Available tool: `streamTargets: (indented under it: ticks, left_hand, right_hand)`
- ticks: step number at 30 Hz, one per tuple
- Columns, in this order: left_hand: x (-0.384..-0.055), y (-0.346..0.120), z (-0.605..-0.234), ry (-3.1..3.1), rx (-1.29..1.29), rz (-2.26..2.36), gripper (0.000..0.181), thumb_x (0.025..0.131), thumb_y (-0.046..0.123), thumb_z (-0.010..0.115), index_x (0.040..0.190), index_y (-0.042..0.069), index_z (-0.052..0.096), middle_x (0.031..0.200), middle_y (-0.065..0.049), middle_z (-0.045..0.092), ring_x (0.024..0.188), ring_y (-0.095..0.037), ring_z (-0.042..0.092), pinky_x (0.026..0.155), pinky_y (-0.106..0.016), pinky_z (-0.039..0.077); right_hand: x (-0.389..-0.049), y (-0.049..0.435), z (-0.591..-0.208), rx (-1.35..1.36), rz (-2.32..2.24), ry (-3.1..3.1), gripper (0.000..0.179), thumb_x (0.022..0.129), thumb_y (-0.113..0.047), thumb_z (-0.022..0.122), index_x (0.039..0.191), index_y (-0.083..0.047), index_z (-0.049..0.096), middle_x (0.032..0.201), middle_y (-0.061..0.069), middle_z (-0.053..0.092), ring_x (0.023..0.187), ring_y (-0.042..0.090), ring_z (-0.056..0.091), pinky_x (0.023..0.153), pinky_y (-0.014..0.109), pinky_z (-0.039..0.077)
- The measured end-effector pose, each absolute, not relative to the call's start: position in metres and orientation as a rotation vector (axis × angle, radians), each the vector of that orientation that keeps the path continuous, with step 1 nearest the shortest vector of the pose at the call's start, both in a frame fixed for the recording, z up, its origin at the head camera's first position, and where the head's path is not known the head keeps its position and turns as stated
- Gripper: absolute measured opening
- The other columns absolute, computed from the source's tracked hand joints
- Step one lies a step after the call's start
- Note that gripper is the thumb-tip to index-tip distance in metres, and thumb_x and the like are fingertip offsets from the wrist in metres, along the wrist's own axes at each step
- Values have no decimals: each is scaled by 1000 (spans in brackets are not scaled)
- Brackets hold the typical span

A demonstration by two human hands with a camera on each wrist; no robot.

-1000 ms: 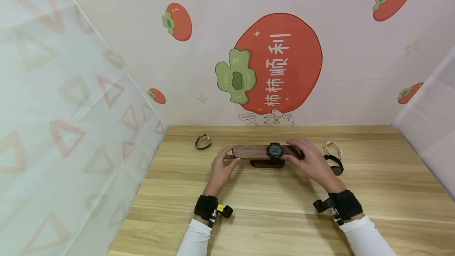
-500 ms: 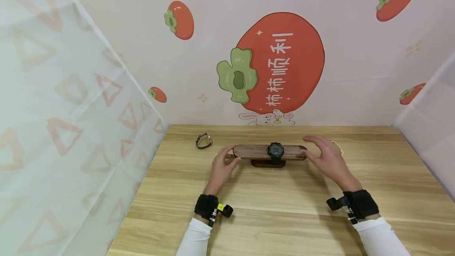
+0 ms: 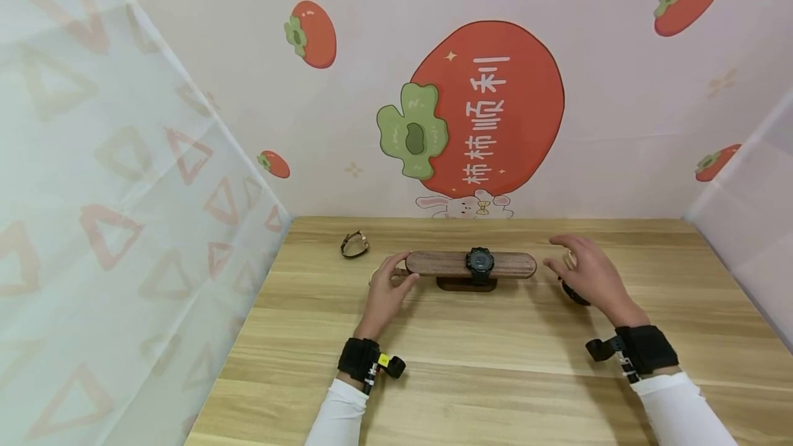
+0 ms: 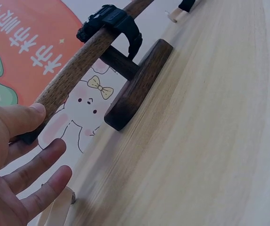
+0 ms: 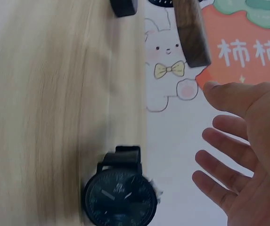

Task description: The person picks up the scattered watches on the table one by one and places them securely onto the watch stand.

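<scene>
A wooden watch stand (image 3: pixel 436 265) holds a black digital watch (image 3: pixel 480 262) around its crossbar; its dark base (image 4: pixel 139 87) sits on the table. My left hand (image 3: pixel 385 298) pinches the left end of the bar between thumb and fingers, with the other fingers spread, as the left wrist view shows. My right hand (image 3: pixel 596 282) hovers off the bar's right end, holding nothing, fingers loosely bent. Below it lies a black round-dial watch (image 5: pixel 120 197), partly covered by the hand in the head view. A pale watch (image 3: pixel 570 259) behind that hand is mostly hidden.
A small watch with a dark strap (image 3: pixel 354 245) lies at the table's back left. A pale strap (image 4: pixel 59 207) lies under my left hand, mostly hidden. The printed wall (image 3: pixel 347 122) rises behind the wooden table (image 3: pixel 471 363).
My right hand has let go of the bar's right end and moved away to the right, over the watches there. My left hand stays on the bar; stand and digital watch have not visibly moved.
</scene>
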State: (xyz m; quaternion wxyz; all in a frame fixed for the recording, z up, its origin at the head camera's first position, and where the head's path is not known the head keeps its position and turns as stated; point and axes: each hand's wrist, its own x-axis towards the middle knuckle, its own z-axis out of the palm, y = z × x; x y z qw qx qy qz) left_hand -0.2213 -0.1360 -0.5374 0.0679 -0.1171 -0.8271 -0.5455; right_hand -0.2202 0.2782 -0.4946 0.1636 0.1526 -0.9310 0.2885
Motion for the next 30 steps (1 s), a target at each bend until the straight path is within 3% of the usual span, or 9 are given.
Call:
streamTargets:
  ticks: [9, 19, 30]
  left_hand:
    - [-222, -137, -539, -2480, -371, -1634, 54, 102, 15, 75, 153, 10, 58, 154, -12, 57, 113, -27, 70, 96, -37, 64]
    - [-223, -137, -540, -2510, -348, -1644, 57, 102, 18, 75, 155, 11, 56, 155, -8, 56, 114, -25, 69, 98, -35, 64]
    - [-225, -137, -540, -2516, -344, -1626, 58, 101, 18, 75, 155, 10, 55, 155, -7, 56, 114, -24, 70, 95, -33, 63]
  right_hand:
    - [-230, 294, -504, 348, 790, -2698, 49, 98, -19, 80, 135, 8, 64, 133, 35, 63, 123, 56, 55, 98, 71, 48]
    - [-238, 304, -510, 205, 744, -2746, 54, 98, -22, 79, 137, 11, 62, 135, 40, 59, 128, 62, 47, 106, 76, 41]
    - [-247, 309, -517, 121, 733, -2809, 57, 99, -25, 77, 137, 13, 59, 136, 42, 57, 128, 63, 46, 105, 77, 42]
